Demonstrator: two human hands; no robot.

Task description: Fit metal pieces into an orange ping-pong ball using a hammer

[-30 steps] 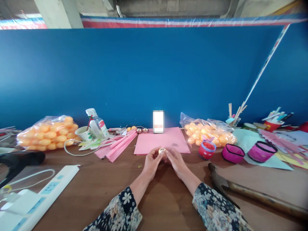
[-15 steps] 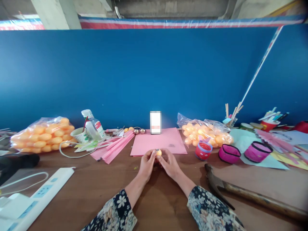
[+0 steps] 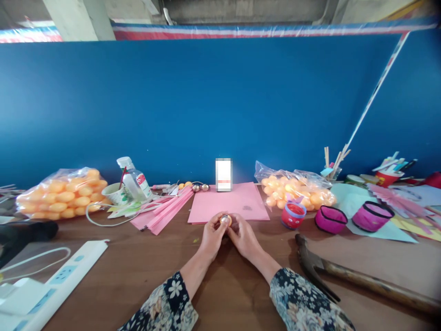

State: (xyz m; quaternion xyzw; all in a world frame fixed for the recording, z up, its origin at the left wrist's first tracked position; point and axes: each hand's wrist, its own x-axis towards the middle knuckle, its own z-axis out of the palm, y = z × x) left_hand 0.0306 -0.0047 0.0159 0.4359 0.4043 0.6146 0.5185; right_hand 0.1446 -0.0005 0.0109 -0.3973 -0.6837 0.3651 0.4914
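Between my two hands, over the front edge of the pink paper, is a small orange ball [image 3: 225, 220] with a shiny silver part facing up. The fingers of my left hand [image 3: 212, 234] are closed on its left side, the thumb lying on top. My right hand [image 3: 244, 236] is bent round the other side, with its thumb and fingertips against the ball. Fingers cover most of it, so its underside is hidden. Just beyond my hands lies a stack of pink paper [image 3: 229, 200].
Bags of orange balls stand at left [image 3: 62, 197] and right [image 3: 292, 191]. A wooden-handled hammer [image 3: 365, 276] lies at front right, near a red cup [image 3: 292, 217] and magenta bands [image 3: 330, 220]. A power strip [image 3: 65, 271] lies front left. Folded pink strips [image 3: 168, 209] and silver bells [image 3: 200, 187] lie behind.
The ball has turned in my fingers, so more of the silver part shows on top. My left thumb has shifted over it. The camera view has moved slightly.
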